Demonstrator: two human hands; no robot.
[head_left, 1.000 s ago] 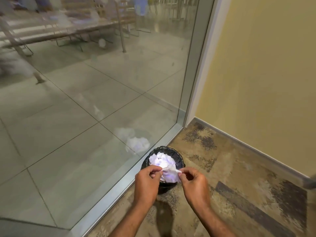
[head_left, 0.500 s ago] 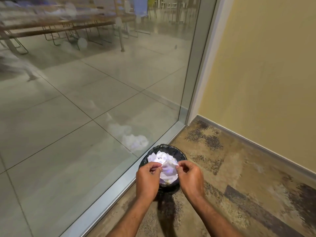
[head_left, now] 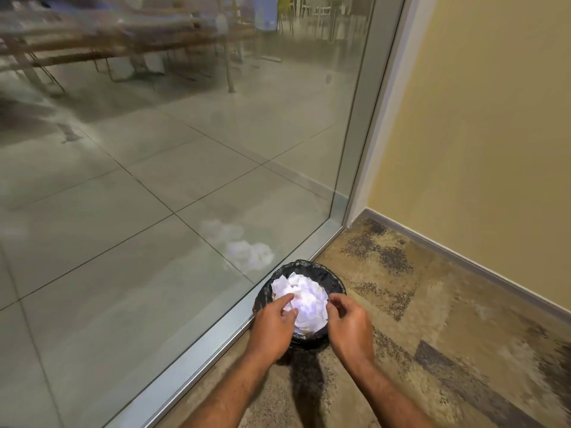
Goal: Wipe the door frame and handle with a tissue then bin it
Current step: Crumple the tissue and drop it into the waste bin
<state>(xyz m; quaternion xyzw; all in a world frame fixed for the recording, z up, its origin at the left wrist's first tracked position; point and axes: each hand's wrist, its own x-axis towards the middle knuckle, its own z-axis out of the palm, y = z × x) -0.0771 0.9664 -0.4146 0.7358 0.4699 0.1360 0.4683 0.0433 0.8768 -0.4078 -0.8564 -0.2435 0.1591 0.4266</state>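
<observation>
A small round bin [head_left: 309, 266] lined with a black bag stands on the carpet against the glass panel's bottom rail. White crumpled tissue [head_left: 309, 299] fills it to the rim. My left hand [head_left: 273, 329] hovers over the bin's near left edge, its fingers stretched out and touching the tissue pile. My right hand [head_left: 350, 325] is over the near right edge with loosely curled fingers and nothing visible in them. The tissue lies in the bin between the two hands. No door handle is in view.
The aluminium frame [head_left: 364, 134] rises at the corner, and its bottom rail [head_left: 200, 350] runs along the floor to the left of the bin. A yellow wall [head_left: 479, 118] with a grey skirting stands to the right. Patterned carpet [head_left: 417, 319] covers the floor. Tables and chairs show through the glass.
Both hands were pinching a tissue over the bin. They have now drawn apart and the tissue lies on the pile in the bin. The view has tilted up slightly.
</observation>
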